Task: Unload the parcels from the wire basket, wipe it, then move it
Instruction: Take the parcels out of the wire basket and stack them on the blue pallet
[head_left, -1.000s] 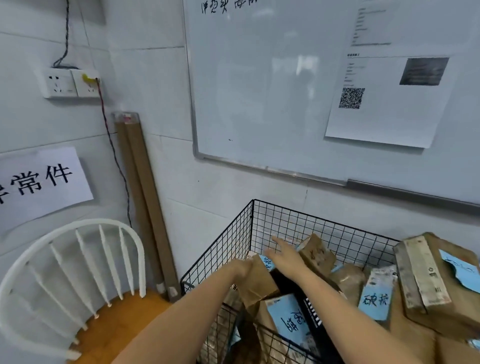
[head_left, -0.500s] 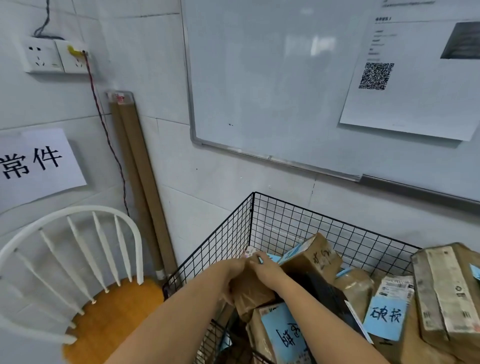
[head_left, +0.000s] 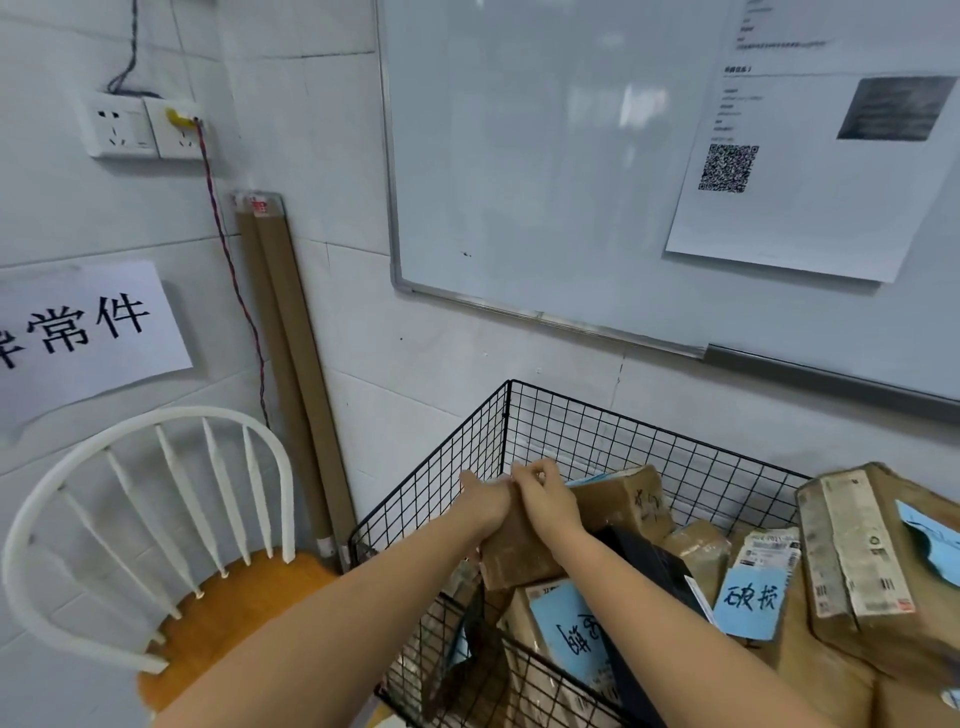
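A black wire basket (head_left: 597, 426) stands against the wall, piled with brown taped parcels. Both my hands hold one small brown parcel (head_left: 514, 556) at the basket's near left corner. My left hand (head_left: 483, 501) grips its left end; my right hand (head_left: 545, 499) curls over its top. Around it lie a tilted parcel (head_left: 623, 499), a parcel with a blue note (head_left: 566, 629), a black box (head_left: 649, 571) and a large carton (head_left: 862, 561) at the right.
A white chair with an orange seat (head_left: 218, 618) stands left of the basket. Two long cardboard tubes (head_left: 291, 364) lean in the corner beside a red cable (head_left: 228, 270). A whiteboard (head_left: 545, 156) hangs above the basket.
My right hand came back from the far parcels and closed on the small brown parcel beside my left hand. The parcel has lifted a little.
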